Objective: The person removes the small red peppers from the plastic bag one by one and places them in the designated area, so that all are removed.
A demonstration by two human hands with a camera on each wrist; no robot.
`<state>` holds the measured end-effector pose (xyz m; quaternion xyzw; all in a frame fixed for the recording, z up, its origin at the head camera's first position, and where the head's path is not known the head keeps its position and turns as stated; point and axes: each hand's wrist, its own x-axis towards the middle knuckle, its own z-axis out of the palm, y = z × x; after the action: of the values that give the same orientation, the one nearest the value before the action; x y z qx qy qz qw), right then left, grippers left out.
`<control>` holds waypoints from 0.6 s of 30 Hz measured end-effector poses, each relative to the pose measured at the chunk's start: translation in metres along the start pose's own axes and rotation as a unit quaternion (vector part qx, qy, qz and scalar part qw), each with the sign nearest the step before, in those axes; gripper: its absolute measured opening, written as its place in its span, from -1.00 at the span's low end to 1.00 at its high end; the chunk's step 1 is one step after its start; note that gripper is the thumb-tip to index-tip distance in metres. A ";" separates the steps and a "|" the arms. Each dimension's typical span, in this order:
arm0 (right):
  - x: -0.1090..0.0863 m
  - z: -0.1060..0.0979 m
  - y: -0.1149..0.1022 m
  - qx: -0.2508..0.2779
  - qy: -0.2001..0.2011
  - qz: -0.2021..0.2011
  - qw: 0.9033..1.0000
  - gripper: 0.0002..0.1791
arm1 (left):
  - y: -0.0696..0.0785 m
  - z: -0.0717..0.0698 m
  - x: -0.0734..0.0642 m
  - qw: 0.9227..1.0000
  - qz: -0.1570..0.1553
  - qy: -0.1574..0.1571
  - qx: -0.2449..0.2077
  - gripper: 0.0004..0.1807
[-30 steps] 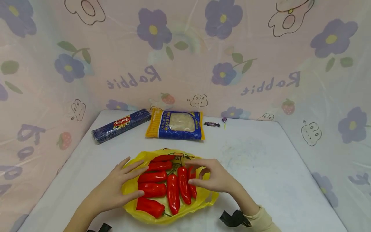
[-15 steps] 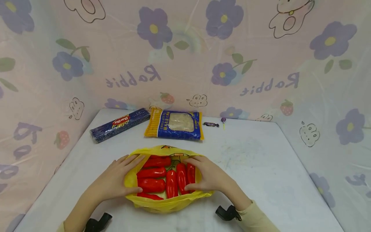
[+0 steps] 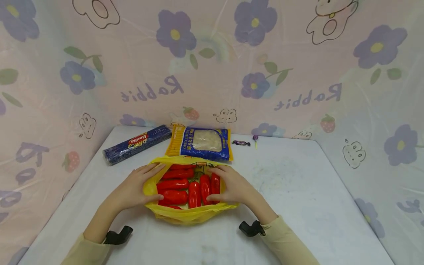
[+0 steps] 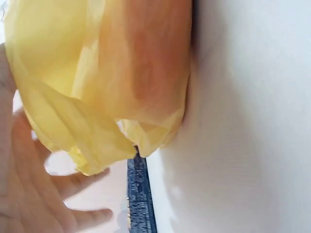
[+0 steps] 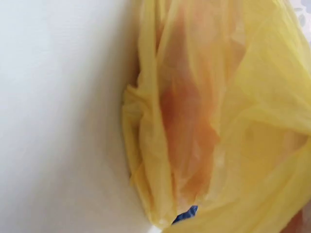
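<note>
A yellow plastic bag (image 3: 190, 216) lies on the table with its mouth spread open towards me. Inside are several glossy red peppers (image 3: 173, 197), some lying crosswise on the left, others lengthwise on the right. My left hand (image 3: 130, 189) holds the bag's left side, its thumb over the rim by a pepper. On the opposite side my right hand (image 3: 236, 186) grips the bag in the same way. In the left wrist view, the fingers (image 4: 80, 182) are spread beside the yellow film (image 4: 53, 111). In the right wrist view, the bag (image 5: 252, 145) hides most of the hand.
Just behind the bag lies a blue and yellow pasta packet (image 3: 207, 143), close to its far rim. A dark blue spaghetti pack (image 3: 137, 144) lies slanted at the back left. A wrapped candy (image 3: 241, 142) and a purple lollipop (image 3: 255, 138) are right of the packet.
Both hands have taken hold of the bag's sides, drawn its rim up and inward, and slid it away from me towards the pasta packet. The peppers moved with it.
</note>
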<state>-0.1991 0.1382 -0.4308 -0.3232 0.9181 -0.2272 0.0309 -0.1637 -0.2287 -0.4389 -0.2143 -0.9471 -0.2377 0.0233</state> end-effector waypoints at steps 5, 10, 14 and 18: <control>0.003 0.000 -0.002 0.048 0.015 -0.003 0.999 -0.18 | -0.005 0.004 0.000 0.998 0.007 0.014 -0.057 -0.09; 0.003 0.004 -0.004 0.056 0.022 0.020 0.998 -0.30 | -0.009 0.007 -0.008 0.995 0.030 0.056 -0.078 -0.13; 0.001 0.010 -0.005 0.022 0.039 0.068 0.997 -0.35 | -0.012 0.011 -0.013 0.996 0.023 0.047 -0.067 -0.11; 0.000 0.013 -0.006 -0.004 0.056 0.085 0.995 -0.39 | -0.012 0.017 -0.014 0.998 0.003 0.024 -0.055 -0.04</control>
<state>-0.1933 0.1288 -0.4396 -0.2306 0.9436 -0.2376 -0.0023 -0.1555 -0.2360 -0.4613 -0.2124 -0.9310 -0.2947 0.0344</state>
